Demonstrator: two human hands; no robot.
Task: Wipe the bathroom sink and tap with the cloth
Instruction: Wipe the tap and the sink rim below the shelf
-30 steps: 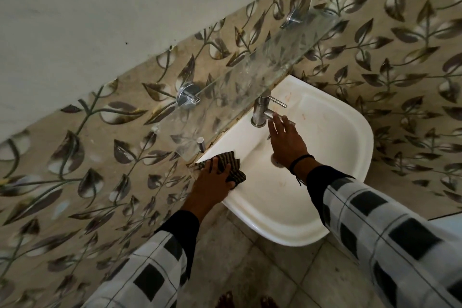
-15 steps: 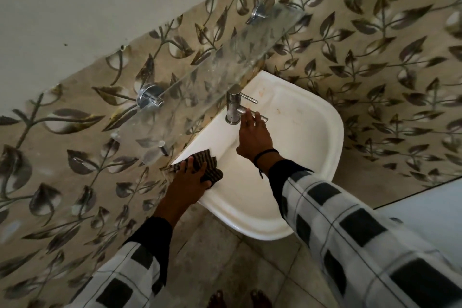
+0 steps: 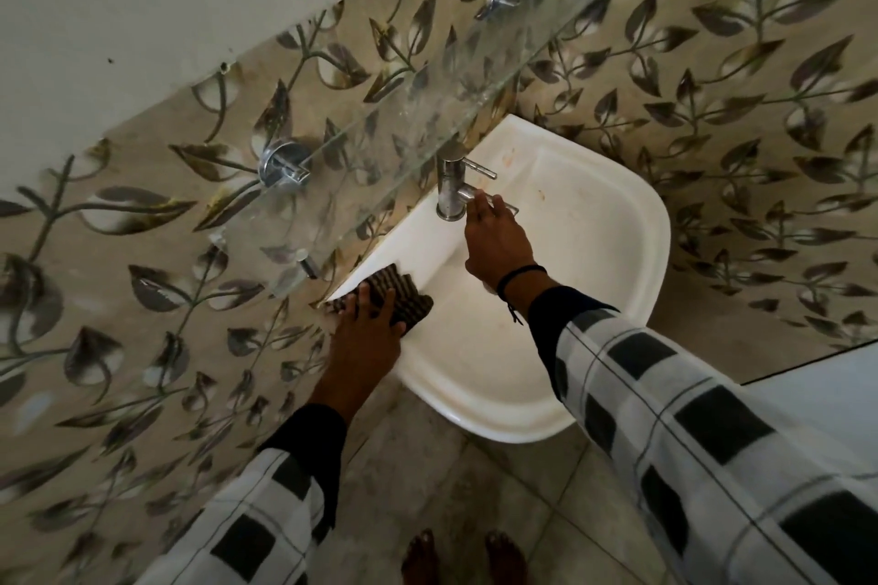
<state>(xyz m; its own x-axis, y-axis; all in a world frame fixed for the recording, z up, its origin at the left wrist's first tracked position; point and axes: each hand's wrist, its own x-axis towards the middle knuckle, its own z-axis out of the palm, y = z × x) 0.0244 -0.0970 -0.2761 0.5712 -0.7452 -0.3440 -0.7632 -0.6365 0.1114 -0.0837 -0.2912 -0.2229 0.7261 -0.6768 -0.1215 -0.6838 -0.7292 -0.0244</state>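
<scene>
Left hand (image 3: pixel 366 340) presses flat on brown striped cloth (image 3: pixel 406 292), left rim of white ceramic sink (image 3: pixel 617 261). Right hand (image 3: pixel 494 242) grips chrome tap (image 3: pixel 449 192), frame centre.

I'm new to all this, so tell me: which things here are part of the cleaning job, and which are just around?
In the job: cloth under the left hand; sink; tap, held by the right hand.
Just around: glass shelf; leaf-patterned wall tiles; floor tiles.
</scene>
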